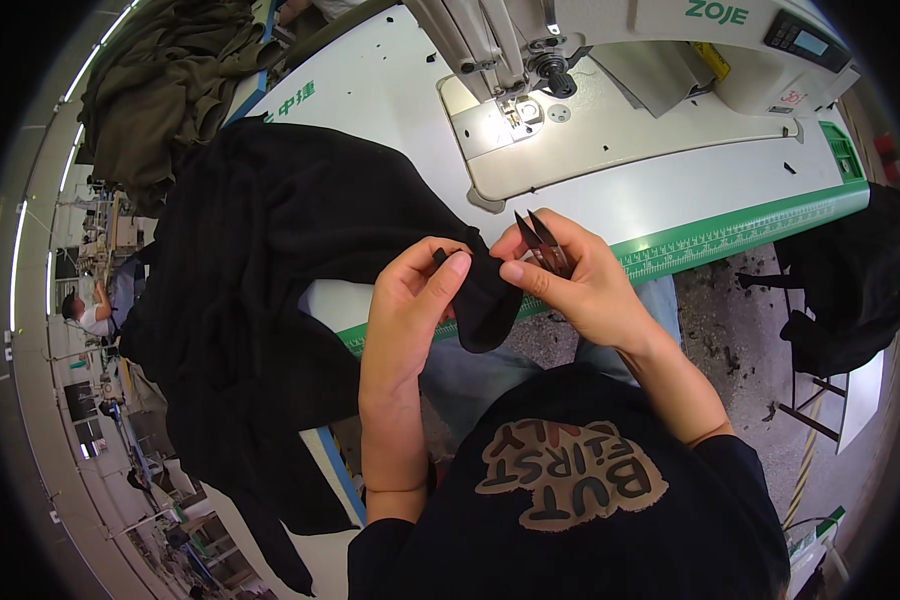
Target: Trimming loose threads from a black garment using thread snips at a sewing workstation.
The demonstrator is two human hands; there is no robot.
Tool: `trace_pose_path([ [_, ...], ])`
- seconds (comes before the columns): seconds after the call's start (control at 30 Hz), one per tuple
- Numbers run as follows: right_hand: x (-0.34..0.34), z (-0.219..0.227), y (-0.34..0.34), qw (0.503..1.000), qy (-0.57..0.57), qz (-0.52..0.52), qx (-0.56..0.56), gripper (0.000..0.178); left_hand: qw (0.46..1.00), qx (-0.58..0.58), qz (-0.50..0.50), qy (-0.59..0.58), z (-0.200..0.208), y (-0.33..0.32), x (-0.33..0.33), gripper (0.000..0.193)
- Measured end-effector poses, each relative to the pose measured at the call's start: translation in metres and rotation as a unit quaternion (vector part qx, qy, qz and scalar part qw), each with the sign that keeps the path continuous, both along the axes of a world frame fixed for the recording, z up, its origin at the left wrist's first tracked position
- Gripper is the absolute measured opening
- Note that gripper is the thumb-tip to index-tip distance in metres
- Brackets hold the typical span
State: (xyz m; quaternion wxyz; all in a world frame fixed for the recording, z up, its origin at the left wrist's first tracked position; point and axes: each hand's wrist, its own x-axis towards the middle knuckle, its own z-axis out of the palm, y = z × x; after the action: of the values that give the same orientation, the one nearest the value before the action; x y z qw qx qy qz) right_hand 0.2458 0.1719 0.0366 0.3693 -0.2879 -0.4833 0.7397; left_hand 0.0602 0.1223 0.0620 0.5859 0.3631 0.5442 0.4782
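A black cloth garment point(300, 205) drapes over the left part of the sewing table, one narrow end reaching toward me. My left hand point(410, 300) is closed, pinching that end between thumb and fingers. Close beside it, my right hand point(595, 290) pinches the cloth edge with thumb and forefinger. A pair of dark thread snips point(543, 240) is tucked in the same right hand, blades pointing up and away from me. A small flap of cloth hangs below both hands, over the table's front edge. What lies between the fingertips is too small to make out.
Beyond my hands stands a sewing machine point(500, 60), its needle area lit. The white table point(370, 85) has a green ruler edge point(730, 245) and scattered black scraps. A dark brown cloth pile point(160, 90) lies far left. More black cloth point(850, 285) hangs at right.
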Motion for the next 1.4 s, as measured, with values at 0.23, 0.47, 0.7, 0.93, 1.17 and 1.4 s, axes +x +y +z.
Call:
trace_pose_path([
  [0.23, 0.001, 0.004, 0.000, 0.994, -0.092, -0.020, 0.059, 0.016, 0.998, 0.056, 0.023, 0.026, -0.001, -0.003, 0.009, 0.011],
  [0.47, 0.002, 0.007, 0.004, 0.978, -0.151, -0.034, 0.142, 0.014, 0.988, 0.099, 0.020, 0.114, -0.005, -0.002, 0.013, 0.007],
  [0.7, -0.002, -0.004, -0.001, 0.980, -0.113, 0.011, 0.163, 0.010, 0.994, 0.080, 0.062, 0.029, -0.019, 0.003, 0.011, 0.008],
  [0.93, -0.015, -0.016, 0.005, 0.894, -0.050, -0.113, 0.432, 0.013, 0.999, 0.014, 0.032, 0.027, -0.016, 0.008, 0.009, 0.010],
  [1.17, -0.011, -0.016, -0.019, 0.973, -0.093, 0.000, 0.210, 0.009, 0.985, 0.085, 0.146, 0.026, -0.019, 0.011, 0.007, 0.009],
  [1.4, 0.017, -0.001, -0.017, 0.978, -0.125, 0.137, 0.092, 0.015, 0.984, 0.114, 0.110, 0.079, 0.003, 0.004, -0.002, 0.008],
])
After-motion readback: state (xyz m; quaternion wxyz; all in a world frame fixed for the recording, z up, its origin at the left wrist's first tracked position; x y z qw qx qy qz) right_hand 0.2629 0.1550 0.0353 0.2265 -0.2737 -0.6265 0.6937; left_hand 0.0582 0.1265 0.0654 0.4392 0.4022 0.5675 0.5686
